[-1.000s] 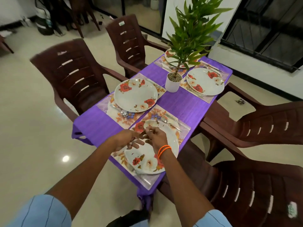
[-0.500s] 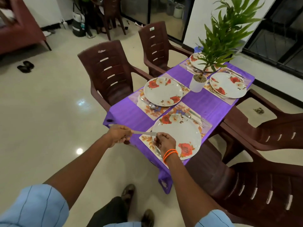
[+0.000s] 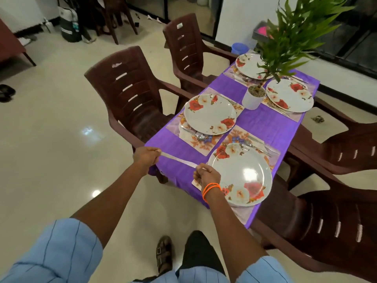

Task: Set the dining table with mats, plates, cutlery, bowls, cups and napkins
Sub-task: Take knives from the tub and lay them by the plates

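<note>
A silver table knife [image 3: 177, 159] stretches between my two hands above the purple tablecloth [image 3: 263, 125]. My left hand [image 3: 146, 156] grips its handle end near the table's left corner. My right hand [image 3: 206, 176], with orange bands on the wrist, pinches the blade tip at the left rim of the nearest floral plate [image 3: 240, 174]. That plate lies on a floral mat [image 3: 238, 135] with cutlery [image 3: 257, 144] at its far side. Three more floral plates sit on mats: the left plate [image 3: 210, 113], the far right plate [image 3: 289, 95] and the far left plate [image 3: 250, 66]. A spoon [image 3: 199, 136] lies beside the left plate.
A white pot [image 3: 253, 97] with a tall green plant stands mid-table. Brown plastic chairs surround the table: the left chair [image 3: 130, 92], the far left chair [image 3: 187, 43], and two on the right, the nearer right chair [image 3: 330, 231]. My sandalled foot [image 3: 164, 254] is on the glossy floor.
My hands have drawn apart and moved left off the near plate, the knife now stretched between them. The view has pulled back and to the left of the table.
</note>
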